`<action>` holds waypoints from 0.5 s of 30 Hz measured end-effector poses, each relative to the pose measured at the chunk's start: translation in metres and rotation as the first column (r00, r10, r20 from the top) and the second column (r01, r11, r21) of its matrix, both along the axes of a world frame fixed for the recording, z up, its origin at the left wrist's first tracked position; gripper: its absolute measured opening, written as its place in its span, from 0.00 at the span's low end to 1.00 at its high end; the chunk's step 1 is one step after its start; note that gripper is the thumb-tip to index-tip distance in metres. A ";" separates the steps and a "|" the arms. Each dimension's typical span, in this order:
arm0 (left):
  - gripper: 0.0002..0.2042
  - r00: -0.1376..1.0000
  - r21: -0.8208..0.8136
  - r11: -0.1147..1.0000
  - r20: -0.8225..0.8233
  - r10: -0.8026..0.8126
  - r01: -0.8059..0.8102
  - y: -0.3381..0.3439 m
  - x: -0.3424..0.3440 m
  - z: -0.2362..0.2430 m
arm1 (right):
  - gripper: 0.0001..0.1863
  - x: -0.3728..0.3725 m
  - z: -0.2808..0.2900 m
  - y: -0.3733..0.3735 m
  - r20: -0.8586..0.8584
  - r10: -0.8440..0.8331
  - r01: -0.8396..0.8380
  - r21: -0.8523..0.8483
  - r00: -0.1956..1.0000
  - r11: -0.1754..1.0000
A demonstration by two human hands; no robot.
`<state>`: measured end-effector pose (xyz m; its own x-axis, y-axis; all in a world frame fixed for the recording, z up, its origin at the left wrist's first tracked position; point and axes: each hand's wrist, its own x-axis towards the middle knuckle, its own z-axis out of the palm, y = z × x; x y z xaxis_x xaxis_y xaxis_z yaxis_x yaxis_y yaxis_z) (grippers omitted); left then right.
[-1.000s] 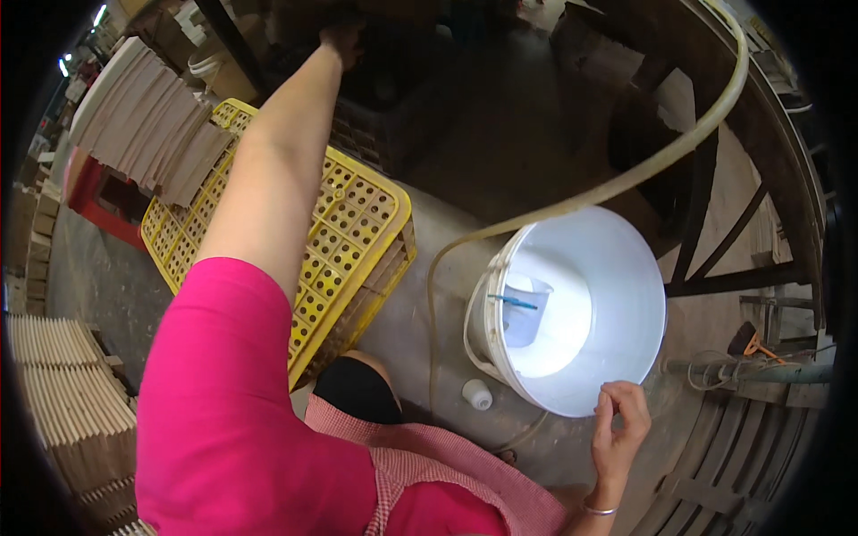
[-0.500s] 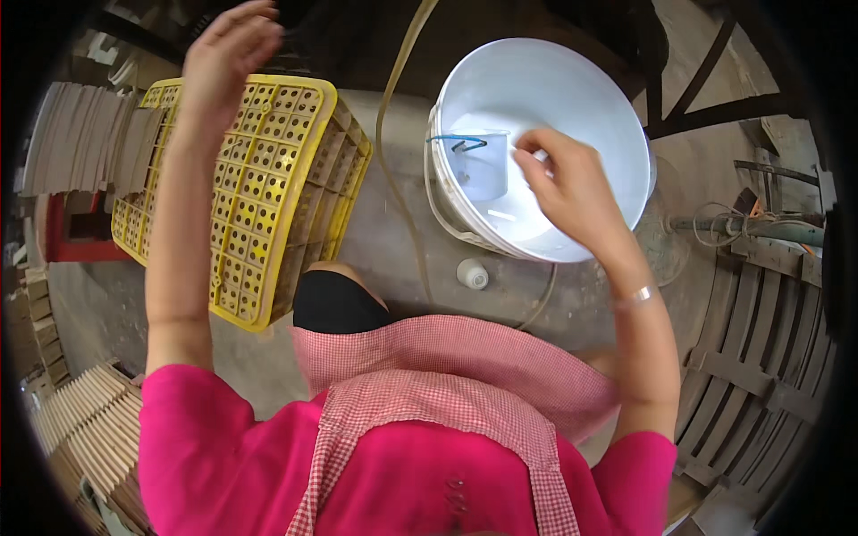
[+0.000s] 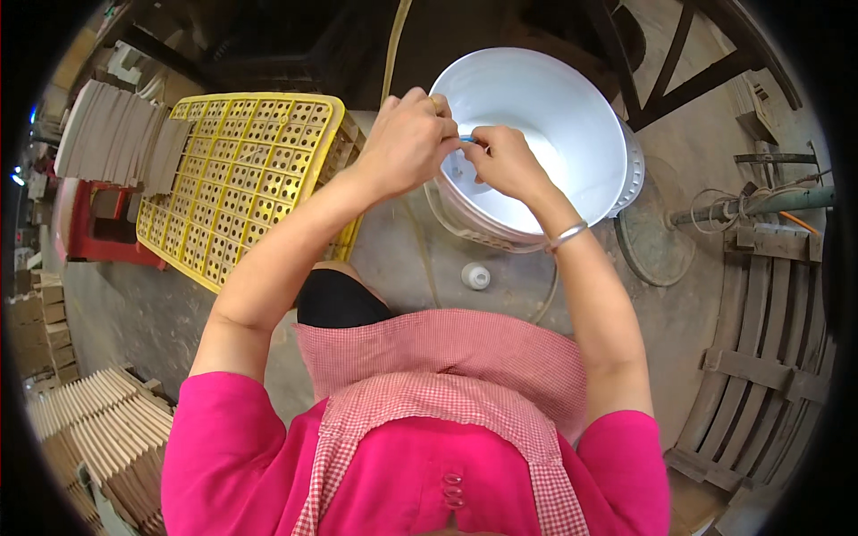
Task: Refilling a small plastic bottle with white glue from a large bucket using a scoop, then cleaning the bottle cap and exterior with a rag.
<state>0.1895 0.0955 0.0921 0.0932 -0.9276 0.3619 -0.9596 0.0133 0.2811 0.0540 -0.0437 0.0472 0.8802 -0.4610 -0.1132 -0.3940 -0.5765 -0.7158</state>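
The fingers of the right hand are nearly closed, thumb and forefinger pinching a small blue strip. The fingers of the left hand are curled, their tips against the strip's other end; whether they grip it too I cannot tell. Just below the fingertips, over the near left rim of a white bucket, a pale translucent piece shows inside, mostly hidden. Nearer the body than the fingers, a small white bottle is on the floor. Left of the fingers lies a tilted yellow perforated crate; beyond it are stacked boards and a red stool. Far right of them is a slatted wooden pallet.
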 end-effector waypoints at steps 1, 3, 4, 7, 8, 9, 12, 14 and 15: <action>0.05 1.000 -0.002 1.000 0.005 -0.005 0.005 -0.001 -0.005 0.003 | 0.12 -0.007 0.004 -0.001 0.005 -0.005 0.005 -0.002 1.000 1.000; 0.04 0.991 -0.153 0.988 -0.131 -0.006 -0.015 -0.005 -0.018 0.008 | 0.12 -0.023 0.015 -0.007 0.165 -0.023 -0.065 0.506 0.986 0.860; 0.03 0.975 -0.188 0.982 -0.223 -0.022 -0.021 -0.010 -0.027 0.017 | 0.14 -0.030 0.019 -0.010 0.234 -0.070 -0.081 0.577 0.970 0.813; 0.02 0.977 -0.353 0.935 -0.203 -0.057 -0.019 -0.037 -0.052 0.017 | 0.16 -0.048 0.027 -0.030 0.281 -0.226 -0.080 0.772 0.933 0.631; 0.03 0.989 -0.377 0.926 -0.146 -0.039 -0.019 -0.040 -0.057 0.017 | 0.18 -0.049 0.030 -0.030 0.287 -0.255 -0.058 0.761 0.923 0.646; 0.03 0.989 -0.385 0.922 -0.142 -0.032 -0.026 -0.041 -0.064 0.016 | 0.18 -0.052 0.032 -0.034 0.293 -0.244 -0.066 0.755 0.925 0.653; 0.04 0.994 -0.408 0.910 -0.036 -0.102 0.078 -0.052 -0.100 -0.003 | 0.17 -0.071 0.022 -0.055 0.305 -0.391 -0.059 0.846 0.868 0.529; 0.04 0.993 -0.518 0.847 0.053 -0.107 0.119 -0.055 -0.124 -0.020 | 0.16 -0.077 0.023 -0.058 0.294 -0.322 -0.011 0.753 0.900 0.658; 0.04 0.993 -0.514 0.850 0.053 -0.104 0.116 -0.053 -0.129 -0.025 | 0.15 -0.079 0.025 -0.058 0.274 -0.254 0.025 0.632 0.928 0.774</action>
<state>0.0605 0.0421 0.0668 -0.0124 -0.6109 0.7916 -0.9492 0.2562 0.1828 -0.0251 -0.1015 0.0722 0.8470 -0.5148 -0.1326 -0.1135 0.0686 -0.9912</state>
